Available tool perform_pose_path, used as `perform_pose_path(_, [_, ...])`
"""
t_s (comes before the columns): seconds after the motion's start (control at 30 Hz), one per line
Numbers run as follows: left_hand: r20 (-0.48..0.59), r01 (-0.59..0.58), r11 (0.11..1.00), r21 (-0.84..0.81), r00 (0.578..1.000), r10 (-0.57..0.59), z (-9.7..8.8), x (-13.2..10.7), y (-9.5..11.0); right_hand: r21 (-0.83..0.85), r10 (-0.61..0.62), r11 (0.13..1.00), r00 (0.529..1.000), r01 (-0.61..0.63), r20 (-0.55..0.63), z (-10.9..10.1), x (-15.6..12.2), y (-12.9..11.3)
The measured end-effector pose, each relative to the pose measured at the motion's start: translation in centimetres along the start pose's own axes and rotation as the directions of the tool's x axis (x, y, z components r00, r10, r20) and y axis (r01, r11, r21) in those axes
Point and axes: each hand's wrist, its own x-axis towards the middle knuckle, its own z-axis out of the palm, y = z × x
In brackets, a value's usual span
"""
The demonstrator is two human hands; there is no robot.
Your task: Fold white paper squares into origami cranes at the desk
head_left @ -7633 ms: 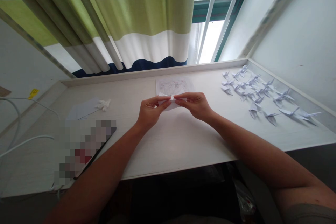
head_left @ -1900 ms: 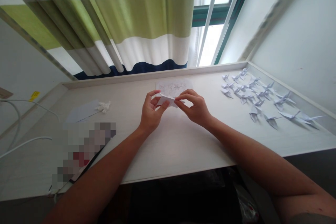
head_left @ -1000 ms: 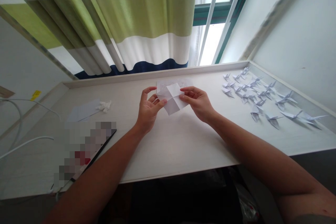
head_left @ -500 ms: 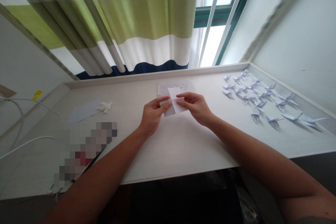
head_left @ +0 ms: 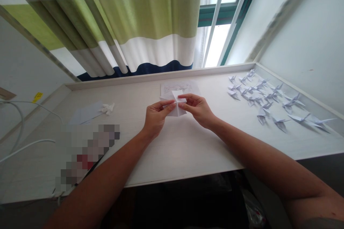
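A creased square of white paper (head_left: 177,112) is held up over the middle of the white desk (head_left: 185,150), its panels bent inward along the folds. My left hand (head_left: 156,117) pinches its left side between thumb and fingers. On the opposite side, the thumb and index finger of my right hand (head_left: 198,109) pinch the paper close to its centre. Both thumbs lie near the middle crease and almost meet. Behind the folded piece, a printed sheet (head_left: 168,86) lies flat on the desk, partly covered by it.
Several folded paper cranes (head_left: 264,94) stand at the right side. To the left lie loose white sheets (head_left: 84,112), a crumpled tissue (head_left: 108,109) and a blurred-out flat object (head_left: 90,155). White cables (head_left: 27,146) run along the left edge. A raised rim (head_left: 161,75) borders the back.
The paper's flaps have drawn inward, and its right side has narrowed. My right hand has shifted slightly left, toward the left hand. The rest stays as it was.
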Motion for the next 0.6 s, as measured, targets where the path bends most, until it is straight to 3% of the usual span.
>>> perform_pose_path(0.17, [-0.005, -0.025, 0.999, 0.030, 1.000, 0.025, 0.2, -0.1, 0.0, -0.084, -0.036, 0.996, 0.999, 0.039, 0.031, -0.1, 0.1, 0.5])
perform_pose_path(0.27, [-0.031, -0.064, 0.997, 0.053, 0.997, 0.066, 0.2, -0.2, 0.0, -0.228, -0.135, 0.967, 0.988, 0.115, -0.076, -0.2, 0.0, 0.4])
perform_pose_path(0.37, [-0.053, -0.126, 0.986, 0.107, 0.990, 0.132, 0.1, -0.2, 0.2, -0.512, -0.383, 0.825, 0.903, 0.239, -0.195, -0.2, -0.3, -0.1])
perform_pose_path(0.43, [-0.011, -0.161, 0.973, 0.168, 0.986, 0.165, 0.0, -0.3, 0.3, -0.654, -0.509, 0.679, 0.856, 0.335, -0.090, -0.1, -0.5, -0.6])
perform_pose_path(0.5, [0.060, -0.190, 0.955, 0.226, 0.982, 0.181, -0.2, -0.5, 0.3, -0.712, -0.550, 0.583, 0.835, 0.392, 0.010, 0.0, -0.7, -0.8])
perform_pose_path(0.6, [0.160, -0.219, 0.940, 0.260, 0.970, 0.182, -0.3, -0.8, 0.3, -0.727, -0.561, 0.550, 0.827, 0.411, 0.043, -0.2, -0.6, -0.9])
